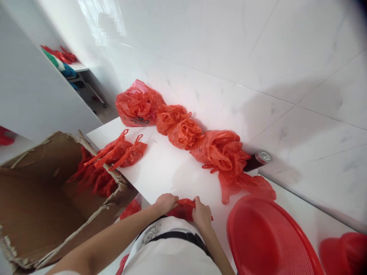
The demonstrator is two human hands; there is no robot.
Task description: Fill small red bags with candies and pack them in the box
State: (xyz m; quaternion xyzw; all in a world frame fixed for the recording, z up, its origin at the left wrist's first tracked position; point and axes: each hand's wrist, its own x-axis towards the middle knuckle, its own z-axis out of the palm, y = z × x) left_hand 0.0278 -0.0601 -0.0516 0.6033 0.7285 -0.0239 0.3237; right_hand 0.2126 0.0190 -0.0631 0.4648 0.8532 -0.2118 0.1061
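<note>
Both of my hands press on one red plastic bag at the near edge of the white table. My left hand is closed over its left end. My right hand grips its right end with curled fingers. Between them the bag is bunched and partly hidden. A small pile of folded red bags lies at the table's left edge, beside the box.
Loose crumpled red bags line the white tiled wall. A dark can lies by the wall. A red mesh basket stands at the right, another red thing beyond it. An open cardboard box at left holds more red bags.
</note>
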